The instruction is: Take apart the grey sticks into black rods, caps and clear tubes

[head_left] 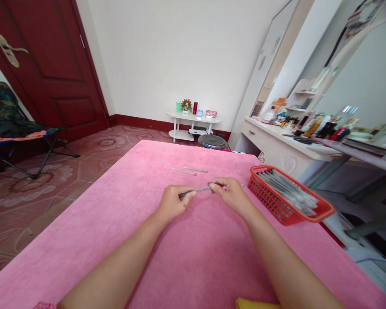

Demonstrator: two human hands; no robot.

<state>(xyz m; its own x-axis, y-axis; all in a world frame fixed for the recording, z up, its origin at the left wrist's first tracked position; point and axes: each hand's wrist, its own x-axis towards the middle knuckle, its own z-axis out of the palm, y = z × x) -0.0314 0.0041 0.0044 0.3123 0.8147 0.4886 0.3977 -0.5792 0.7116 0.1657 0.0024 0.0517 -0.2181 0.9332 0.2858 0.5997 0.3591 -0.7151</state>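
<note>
Both my hands meet over the middle of a pink table cover (116, 240). My left hand (173, 202) is closed in a pinch on one end of a thin grey pen (197, 190). My right hand (229, 191) is closed on the pen's other end. The pen lies roughly level between the two hands, just above the cloth. Beyond the hands, two thin white pen parts (190, 171) lie loose on the cloth. To the right of my right hand stands a red plastic basket (278, 208) holding several grey pens.
A yellow object (254, 304) shows at the near edge. A white dresser (286, 150) with bottles and a mirror stands at the right. A small white stand (193, 122), a folding chair (16, 133) and a dark red door (51, 64) lie beyond on the tiled floor.
</note>
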